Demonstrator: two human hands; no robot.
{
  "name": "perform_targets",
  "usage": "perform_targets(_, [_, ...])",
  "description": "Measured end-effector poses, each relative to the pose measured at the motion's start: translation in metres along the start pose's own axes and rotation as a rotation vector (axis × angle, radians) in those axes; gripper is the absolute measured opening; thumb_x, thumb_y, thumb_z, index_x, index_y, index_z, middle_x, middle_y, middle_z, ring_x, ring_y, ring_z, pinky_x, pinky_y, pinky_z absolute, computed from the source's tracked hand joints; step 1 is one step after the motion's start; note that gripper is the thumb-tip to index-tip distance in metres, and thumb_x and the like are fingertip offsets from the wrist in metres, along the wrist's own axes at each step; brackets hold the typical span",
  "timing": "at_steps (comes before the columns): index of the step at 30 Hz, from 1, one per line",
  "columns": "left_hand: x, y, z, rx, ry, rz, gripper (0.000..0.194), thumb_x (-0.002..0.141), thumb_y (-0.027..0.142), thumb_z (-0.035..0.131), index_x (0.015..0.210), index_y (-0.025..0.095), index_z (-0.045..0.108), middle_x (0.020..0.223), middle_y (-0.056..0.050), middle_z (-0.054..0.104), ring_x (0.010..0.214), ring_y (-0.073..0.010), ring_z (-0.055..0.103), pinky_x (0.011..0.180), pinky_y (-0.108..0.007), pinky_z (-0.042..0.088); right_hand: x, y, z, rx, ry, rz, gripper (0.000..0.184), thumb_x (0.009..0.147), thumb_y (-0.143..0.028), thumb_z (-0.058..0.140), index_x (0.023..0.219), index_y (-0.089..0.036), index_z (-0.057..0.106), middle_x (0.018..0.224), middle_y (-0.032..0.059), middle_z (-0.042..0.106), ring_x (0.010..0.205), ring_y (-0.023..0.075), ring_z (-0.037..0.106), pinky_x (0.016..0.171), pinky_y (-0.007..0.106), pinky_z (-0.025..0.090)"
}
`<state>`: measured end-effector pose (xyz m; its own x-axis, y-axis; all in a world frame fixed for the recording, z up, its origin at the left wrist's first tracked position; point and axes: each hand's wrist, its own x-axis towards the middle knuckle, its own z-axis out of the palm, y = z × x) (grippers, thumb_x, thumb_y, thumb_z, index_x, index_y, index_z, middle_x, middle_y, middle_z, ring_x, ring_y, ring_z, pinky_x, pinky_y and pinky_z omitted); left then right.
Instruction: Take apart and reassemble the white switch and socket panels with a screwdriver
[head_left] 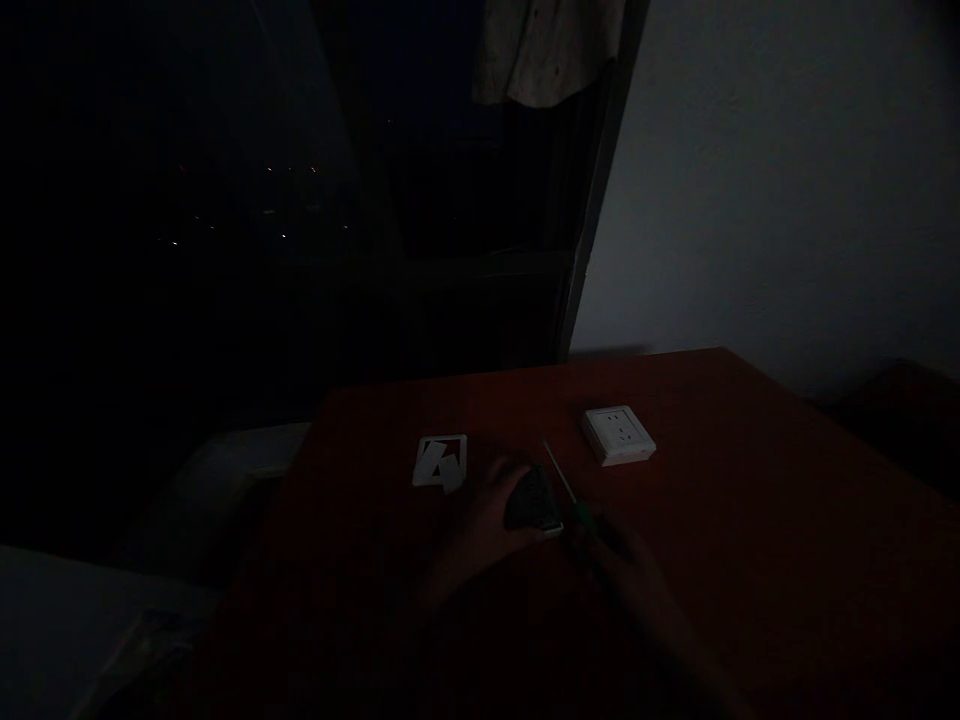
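My left hand (491, 515) is closed around a dark, boxy part with a pale edge, which looks like the back of a wall switch (534, 500). In my right hand (619, 550) is a screwdriver (559, 470) with a green handle and a thin metal shaft. Its shaft points up and away, just right of the switch and apart from it. Left of my left hand lies a white square frame (417, 465) with two white strips (430, 460) on it. The light is very dim, so finger details are hard to make out.
A white wall socket (619, 435) on a box-like base sits on the reddish table (712, 500), to the right. Behind the table are a dark window (262, 200), a hanging curtain (547, 50) and a pale wall (772, 180).
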<state>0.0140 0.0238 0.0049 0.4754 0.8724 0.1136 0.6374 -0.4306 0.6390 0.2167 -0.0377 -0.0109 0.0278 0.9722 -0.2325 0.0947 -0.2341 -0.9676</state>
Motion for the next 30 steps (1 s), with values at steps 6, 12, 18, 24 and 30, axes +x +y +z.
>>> perform_targets(6, [-0.002,0.000,0.001,0.003,-0.009,0.004,0.069,0.071,0.038,0.076,0.133,0.029,0.045,0.137,-0.005,0.045,0.122,-0.0265,0.047,0.102,-0.040,0.041,0.000,0.000,0.000,-0.006,0.000,0.024,0.034,0.080,-0.048,0.059,0.097,-0.020,0.063,0.084,0.0040,0.067,0.073,0.0187,0.059,0.062,0.027,0.045])
perform_targets(12, [-0.005,0.003,0.000,0.011,0.004,-0.016,0.068,0.073,0.034,0.075,0.134,0.031,0.045,0.140,-0.005,0.043,0.124,-0.0271,0.046,0.104,-0.043,0.039,0.001,0.003,0.001,0.024,0.013,0.024,0.036,0.079,-0.051,0.060,0.099,-0.021,0.064,0.081,0.0020,0.066,0.068,0.0166,0.058,0.058,0.025,0.044])
perform_targets(18, [-0.006,0.003,0.002,0.039,-0.008,-0.048,0.069,0.072,0.033,0.075,0.133,0.029,0.046,0.142,-0.005,0.043,0.125,-0.0280,0.046,0.104,-0.043,0.040,0.000,0.000,0.001,0.029,0.008,0.015,0.035,0.078,-0.053,0.060,0.091,-0.020,0.063,0.072,0.0003,0.062,0.061,0.0146,0.054,0.054,0.024,0.042])
perform_targets(24, [-0.006,0.006,0.002,0.070,0.013,-0.027,0.066,0.073,0.033,0.074,0.133,0.027,0.046,0.142,-0.006,0.044,0.125,-0.0276,0.047,0.105,-0.042,0.039,0.000,0.002,0.000,0.016,0.009,0.010,0.037,0.079,-0.053,0.059,0.096,-0.020,0.061,0.077,0.0021,0.062,0.063,0.0155,0.055,0.053,0.024,0.043])
perform_targets(30, [-0.016,0.003,-0.003,0.142,-0.008,-0.022,0.067,0.074,0.040,0.072,0.134,0.026,0.046,0.141,-0.007,0.046,0.125,-0.0291,0.047,0.104,-0.045,0.039,-0.001,0.002,0.002,0.026,-0.002,0.033,0.038,0.080,-0.054,0.059,0.098,-0.020,0.060,0.078,0.0014,0.063,0.064,0.0154,0.056,0.055,0.023,0.043])
